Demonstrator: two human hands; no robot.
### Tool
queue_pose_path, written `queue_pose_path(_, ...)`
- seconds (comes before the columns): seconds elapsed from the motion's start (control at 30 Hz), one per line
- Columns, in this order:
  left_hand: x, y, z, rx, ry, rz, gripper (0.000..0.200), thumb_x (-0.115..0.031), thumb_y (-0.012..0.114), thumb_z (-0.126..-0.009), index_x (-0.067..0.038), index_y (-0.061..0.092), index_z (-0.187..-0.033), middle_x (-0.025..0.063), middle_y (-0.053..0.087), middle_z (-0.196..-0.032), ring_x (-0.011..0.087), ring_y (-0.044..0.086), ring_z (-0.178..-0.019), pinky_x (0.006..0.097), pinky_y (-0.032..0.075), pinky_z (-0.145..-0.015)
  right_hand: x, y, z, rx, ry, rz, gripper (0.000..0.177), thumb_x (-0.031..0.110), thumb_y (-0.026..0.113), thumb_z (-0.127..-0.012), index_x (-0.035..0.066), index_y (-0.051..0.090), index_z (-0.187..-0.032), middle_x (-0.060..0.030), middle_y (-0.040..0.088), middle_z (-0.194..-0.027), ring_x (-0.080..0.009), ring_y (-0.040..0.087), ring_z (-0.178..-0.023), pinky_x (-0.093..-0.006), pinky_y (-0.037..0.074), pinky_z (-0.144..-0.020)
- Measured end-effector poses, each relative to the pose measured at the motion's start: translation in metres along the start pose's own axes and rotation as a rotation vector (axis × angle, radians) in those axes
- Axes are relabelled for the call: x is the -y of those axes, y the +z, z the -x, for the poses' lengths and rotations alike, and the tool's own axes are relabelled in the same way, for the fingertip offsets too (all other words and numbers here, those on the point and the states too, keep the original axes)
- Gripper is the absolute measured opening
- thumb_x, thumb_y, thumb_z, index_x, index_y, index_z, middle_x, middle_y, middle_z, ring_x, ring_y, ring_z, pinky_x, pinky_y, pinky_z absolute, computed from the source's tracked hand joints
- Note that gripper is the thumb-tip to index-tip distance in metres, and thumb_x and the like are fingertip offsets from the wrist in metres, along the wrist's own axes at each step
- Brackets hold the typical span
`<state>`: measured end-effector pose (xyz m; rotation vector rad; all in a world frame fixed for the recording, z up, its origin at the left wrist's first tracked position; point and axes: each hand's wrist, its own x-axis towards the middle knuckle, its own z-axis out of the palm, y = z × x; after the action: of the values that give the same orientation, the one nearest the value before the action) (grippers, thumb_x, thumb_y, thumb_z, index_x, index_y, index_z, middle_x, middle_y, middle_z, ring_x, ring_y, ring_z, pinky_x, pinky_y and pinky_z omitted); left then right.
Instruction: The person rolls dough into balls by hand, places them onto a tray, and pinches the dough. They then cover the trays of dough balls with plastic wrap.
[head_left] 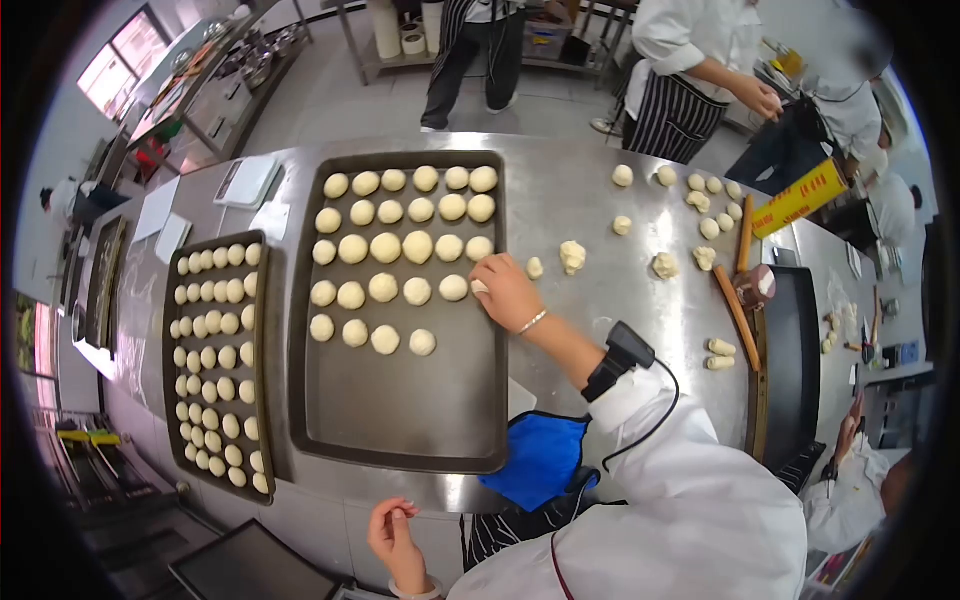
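My right hand [508, 292] reaches over the right edge of a large dark baking tray [400, 420]. Its fingers are closed round a small dough ball [480, 287], mostly hidden under them, at the right end of the fourth row. Rows of round, pale dough balls [417, 247] fill the upper part of this tray, and the fifth row is shorter. Below the tray's front edge hangs my left hand [393, 540], loosely curled with fingers apart and holding nothing. Close to my right hand, a small dough piece [535, 268] and a rough dough lump [572, 257] lie on the steel table [580, 340].
To the left stands a second tray [268, 350] full of dough balls. On the right are more dough pieces [665, 265], rolling pins [737, 315], a jar [757, 285] and a yellow box [797, 198]. A blue cloth item [540, 458] lies by the table's front edge. Several people work around.
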<state>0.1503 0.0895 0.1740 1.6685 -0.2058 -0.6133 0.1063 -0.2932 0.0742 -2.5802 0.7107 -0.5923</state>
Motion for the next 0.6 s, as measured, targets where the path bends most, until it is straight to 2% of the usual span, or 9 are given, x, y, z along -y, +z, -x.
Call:
queue_pose_path(0.07,0.001,0.0,0.0,0.018,0.015,-0.013,0.012,-0.004,0.051,-0.093,0.003,0.059,-0.098,0.0085,0.061,-0.086,0.015,0.058,-0.077,0.0268,0.048,-0.073,-0.009,-0.015,0.016,-0.238,0.083,-0.042,0.014,0.003,0.06,-0.073,0.005,0.063,-0.087,-0.0121,0.06,-0.097,-0.0317,0.053,-0.095,-0.0409,0.044,-0.086)
queue_pose_path(0.13,-0.004,0.004,0.0,0.025,0.029,-0.032,0.012,-0.005,0.051,-0.093,0.003,0.059,-0.098,0.0084,0.061,-0.086,0.0149,0.058,-0.077,0.0266,0.048,-0.074,-0.048,-0.031,0.033,-0.329,0.303,0.072,0.014,0.0,0.055,-0.074,0.004,0.064,-0.084,-0.012,0.062,-0.095,-0.0324,0.053,-0.094,-0.0414,0.043,-0.087)
queue_pose_path(0.2,-0.01,0.011,0.001,0.063,0.013,-0.032,0.012,-0.005,0.051,-0.093,0.002,0.059,-0.098,0.0083,0.061,-0.086,0.0149,0.059,-0.078,0.0263,0.048,-0.075,-0.107,-0.029,0.05,-0.438,0.464,0.049,0.018,0.002,0.058,-0.075,0.004,0.064,-0.092,-0.0124,0.061,-0.099,-0.033,0.053,-0.097,-0.041,0.042,-0.09)
queue_pose_path(0.33,-0.008,0.022,0.006,0.12,0.021,-0.045,0.012,-0.004,0.051,-0.093,0.002,0.059,-0.098,0.008,0.061,-0.086,0.0145,0.059,-0.077,0.0263,0.048,-0.075,-0.144,-0.03,0.064,-0.337,0.312,0.055,0.023,0.008,0.063,-0.077,0.006,0.062,-0.1,-0.0134,0.061,-0.107,-0.0341,0.053,-0.102,-0.0408,0.042,-0.092)
queue_pose_path(0.4,-0.011,0.029,0.009,0.156,0.02,-0.065,0.012,-0.005,0.051,-0.093,0.003,0.06,-0.098,0.0076,0.061,-0.086,0.0143,0.059,-0.077,0.0264,0.048,-0.074,-0.145,-0.029,0.067,-0.103,0.247,0.059,0.03,0.015,0.068,-0.077,0.008,0.06,-0.105,-0.0142,0.058,-0.115,-0.0335,0.051,-0.109,-0.041,0.042,-0.092)
queue_pose_path(0.43,-0.014,0.034,0.01,0.169,0.026,-0.069,0.012,-0.005,0.051,-0.093,0.003,0.06,-0.098,0.0076,0.061,-0.086,0.0143,0.059,-0.077,0.0264,0.048,-0.074,-0.146,-0.03,0.069,-0.113,0.256,0.062,0.03,0.015,0.068,-0.077,0.008,0.06,-0.105,-0.0142,0.058,-0.115,-0.0335,0.051,-0.109,-0.041,0.042,-0.092)
queue_pose_path(0.5,-0.023,0.043,0.011,0.225,0.063,-0.115,0.013,-0.006,0.051,-0.094,0.002,0.06,-0.098,0.0075,0.062,-0.086,0.0145,0.059,-0.078,0.0267,0.048,-0.075,-0.151,-0.031,0.08,-0.089,0.475,0.04,0.027,0.02,0.069,-0.078,0.009,0.061,-0.101,-0.0143,0.062,-0.107,-0.0315,0.057,-0.102,-0.0418,0.046,-0.085)
queue_pose_path(0.53,-0.026,0.047,0.011,0.252,0.064,-0.131,0.013,-0.006,0.051,-0.094,0.002,0.06,-0.098,0.0075,0.062,-0.086,0.0145,0.059,-0.078,0.0267,0.048,-0.075,-0.152,-0.032,0.093,-0.102,0.503,0.038,0.027,0.02,0.069,-0.078,0.009,0.061,-0.101,-0.0143,0.062,-0.107,-0.0315,0.057,-0.102,-0.0418,0.046,-0.085)
queue_pose_path(0.6,-0.027,0.054,0.012,0.303,0.118,-0.158,0.014,-0.008,0.051,-0.094,0.003,0.06,-0.098,0.0074,0.061,-0.085,0.0149,0.059,-0.08,0.0271,0.048,-0.076,-0.145,-0.039,0.122,-0.298,0.738,-0.137,0.026,0.024,0.07,-0.08,0.006,0.061,-0.096,-0.0154,0.063,-0.09,-0.0298,0.059,-0.083,-0.0399,0.047,-0.074)
